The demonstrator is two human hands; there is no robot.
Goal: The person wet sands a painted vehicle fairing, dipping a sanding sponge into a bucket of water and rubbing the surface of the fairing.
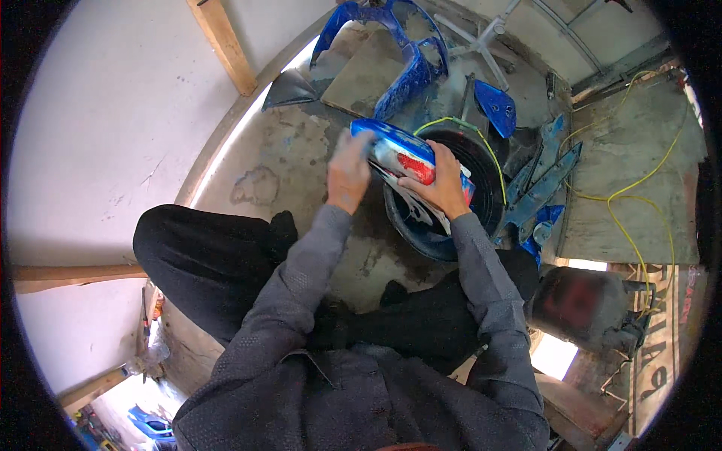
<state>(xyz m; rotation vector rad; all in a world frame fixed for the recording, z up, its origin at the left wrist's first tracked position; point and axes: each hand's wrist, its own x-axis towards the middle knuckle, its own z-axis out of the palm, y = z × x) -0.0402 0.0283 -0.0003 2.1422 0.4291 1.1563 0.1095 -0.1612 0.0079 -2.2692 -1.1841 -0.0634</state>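
A curved blue, white and red plastic panel, probably vehicle bodywork, is held tilted in front of me. My right hand grips its right end, with the thumb over the red patch and fingers over the top edge. At the panel's left end is my left hand, its fingers smeared by motion; whether they hold anything is hidden. A round black tub stands beneath the panel and my right hand. Inside the tub, pale-streaked and coloured things show only in part.
A large blue body frame lies on a board ahead. Blue panels and dark panels lie to the right. A yellow hose loops along the right side. A dark cylindrical tank sits near my right knee. A white wall stands left.
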